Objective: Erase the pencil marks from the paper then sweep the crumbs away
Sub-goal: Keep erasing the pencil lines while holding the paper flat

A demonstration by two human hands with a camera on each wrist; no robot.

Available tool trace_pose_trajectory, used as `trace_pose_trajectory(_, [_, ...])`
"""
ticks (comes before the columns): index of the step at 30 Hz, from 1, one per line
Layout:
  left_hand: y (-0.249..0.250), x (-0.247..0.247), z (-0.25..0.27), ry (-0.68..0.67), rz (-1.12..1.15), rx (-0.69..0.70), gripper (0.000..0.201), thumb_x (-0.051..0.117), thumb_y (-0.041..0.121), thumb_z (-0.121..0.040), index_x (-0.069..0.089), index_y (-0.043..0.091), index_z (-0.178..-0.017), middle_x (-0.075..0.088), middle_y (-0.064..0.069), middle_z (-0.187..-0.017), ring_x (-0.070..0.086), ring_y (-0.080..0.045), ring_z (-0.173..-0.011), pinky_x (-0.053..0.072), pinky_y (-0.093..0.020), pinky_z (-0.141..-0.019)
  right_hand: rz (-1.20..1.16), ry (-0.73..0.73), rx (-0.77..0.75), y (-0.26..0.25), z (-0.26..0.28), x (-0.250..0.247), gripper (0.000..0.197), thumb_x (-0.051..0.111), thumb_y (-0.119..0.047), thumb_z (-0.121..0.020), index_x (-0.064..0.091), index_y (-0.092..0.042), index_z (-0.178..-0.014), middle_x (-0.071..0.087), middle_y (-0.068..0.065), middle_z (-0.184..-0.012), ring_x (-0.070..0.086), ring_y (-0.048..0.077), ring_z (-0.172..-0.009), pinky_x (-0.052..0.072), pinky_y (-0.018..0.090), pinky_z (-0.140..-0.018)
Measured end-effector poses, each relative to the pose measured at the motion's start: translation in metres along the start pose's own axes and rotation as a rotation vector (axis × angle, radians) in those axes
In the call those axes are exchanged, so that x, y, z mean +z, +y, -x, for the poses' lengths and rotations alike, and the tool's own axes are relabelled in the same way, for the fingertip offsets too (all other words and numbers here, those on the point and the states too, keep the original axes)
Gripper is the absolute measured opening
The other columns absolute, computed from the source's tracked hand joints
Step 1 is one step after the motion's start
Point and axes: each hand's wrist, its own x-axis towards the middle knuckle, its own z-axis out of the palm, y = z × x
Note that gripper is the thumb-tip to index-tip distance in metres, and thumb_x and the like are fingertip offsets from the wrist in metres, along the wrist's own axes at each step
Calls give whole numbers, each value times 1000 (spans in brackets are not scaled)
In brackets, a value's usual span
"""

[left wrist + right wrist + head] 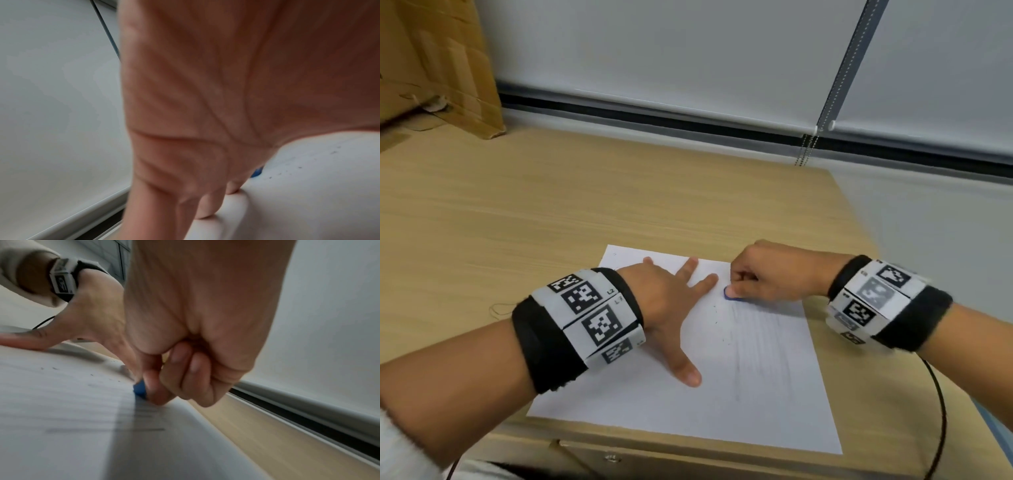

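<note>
A white sheet of paper (756, 394) lies on the wooden desk near its front edge, with faint pencil lines (760, 339) down its right half. My left hand (671, 301) lies flat on the sheet's upper left, fingers spread, holding it down. My right hand (750, 284) pinches a small blue eraser (732, 297) and presses it on the paper near the top of the lines. In the right wrist view the eraser (140, 389) sits under the thumb and fingertips. Dark crumbs (717, 317) dot the paper between the hands; the left wrist view shows crumbs (300, 167) too.
The desk (551, 212) stretches far to the left and back. A cardboard box (431, 61) stands at the back left corner. Window blinds (688, 58) run behind the desk. A black cable (941, 411) hangs by the desk's right edge.
</note>
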Motion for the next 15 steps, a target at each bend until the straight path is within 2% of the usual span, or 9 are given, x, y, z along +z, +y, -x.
trace_pose_trajectory(2, [1, -1, -1, -8, 4, -4, 139, 69, 81, -56, -33, 43, -142, -38, 10, -152, 0, -49, -144, 30, -51, -109, -36, -55, -23, -4, 13, 7, 35, 55, -40, -94, 59, -13, -71, 54, -2, -58, 42, 9, -48, 32, 18, -48])
trace_pose_trajectory(5, [2, 0, -2, -23, 13, -11, 139, 69, 80, -56, -34, 43, -141, -40, 10, -150, -3, -49, -144, 31, -51, -109, -97, -228, -111, -19, 34, 15, 40, 57, -40, -92, 60, -5, -75, 56, 10, -64, 39, 11, -51, 33, 19, -49])
trace_pose_trajectory(6, [2, -1, -1, -22, 11, -11, 138, 69, 80, -57, -34, 43, -141, -40, 10, -150, -2, -49, -144, 31, -51, -109, -80, -223, -115, -20, 32, 13, 40, 58, -42, -92, 60, -6, -74, 55, 8, -62, 39, 11, -51, 33, 21, -50])
trace_pose_trajectory(9, [1, 0, 0, -8, 5, -5, 138, 68, 81, -56, -33, 43, -142, -38, 10, -152, 4, -48, -145, 31, -49, -109, 2, -81, -26, -8, 11, 0, 35, 57, -43, -92, 59, -16, -70, 53, -7, -58, 42, 9, -51, 35, 22, -51])
trace_pose_trajectory(11, [1, -1, 1, -11, 5, -5, 138, 68, 81, -56, -33, 43, -142, -38, 11, -152, 3, -48, -145, 30, -49, -110, 9, -18, 9, -3, 6, 0, 34, 56, -41, -93, 54, -20, -65, 51, -9, -57, 42, 8, -50, 33, 21, -50])
trace_pose_trajectory(15, [2, -1, 1, -21, 11, -12, 138, 69, 80, -57, -33, 42, -142, -38, 10, -152, -4, -49, -144, 28, -52, -110, 5, -148, -105, -19, 26, 11, 36, 55, -41, -93, 61, -10, -76, 55, -3, -60, 43, 12, -52, 36, 23, -52])
